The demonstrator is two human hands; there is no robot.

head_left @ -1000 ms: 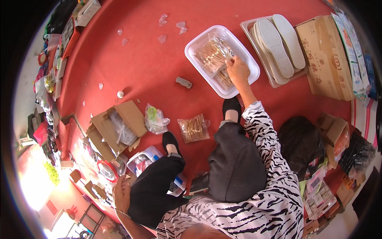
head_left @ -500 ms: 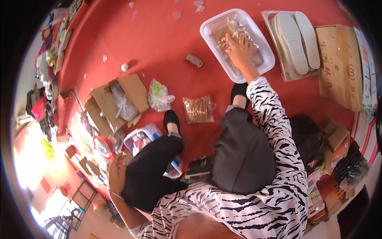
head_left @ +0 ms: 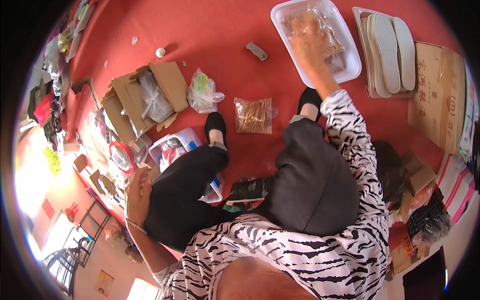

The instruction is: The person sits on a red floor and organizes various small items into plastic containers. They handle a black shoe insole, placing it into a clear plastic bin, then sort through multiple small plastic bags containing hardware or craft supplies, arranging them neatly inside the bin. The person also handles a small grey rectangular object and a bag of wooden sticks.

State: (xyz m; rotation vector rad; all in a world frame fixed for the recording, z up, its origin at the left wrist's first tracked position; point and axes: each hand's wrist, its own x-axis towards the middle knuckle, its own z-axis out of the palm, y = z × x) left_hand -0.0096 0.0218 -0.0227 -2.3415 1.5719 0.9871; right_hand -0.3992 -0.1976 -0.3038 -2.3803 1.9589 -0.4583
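My right hand [head_left: 308, 50] reaches over the white plastic tray [head_left: 352, 67] at the upper right, its fingers smeared by motion. Beneath it, clear bags of thin tan sticks [head_left: 334, 46] lie in the tray; whether the hand grips one cannot be made out. On the red floor between my feet lies another flat clear bag of thin tan sticks [head_left: 253, 116], untouched. At the left, my left hand [head_left: 138, 194] rests beside my knee, fingers loosely bent and slightly apart, with nothing visible in it.
White shoe soles [head_left: 387, 52] stand in a clear tray beside a brown carton [head_left: 435, 97] on the right. At left are an opened cardboard box [head_left: 170, 90], a knotted plastic bag [head_left: 202, 92] and a lidded clear bin [head_left: 187, 137]. A small grey object [head_left: 256, 51] lies on the floor.
The view has shifted, so the tray and floor items sit higher and mostly farther right. My right hand stays over the tray but is now blurred; my left hand remains by the knee.
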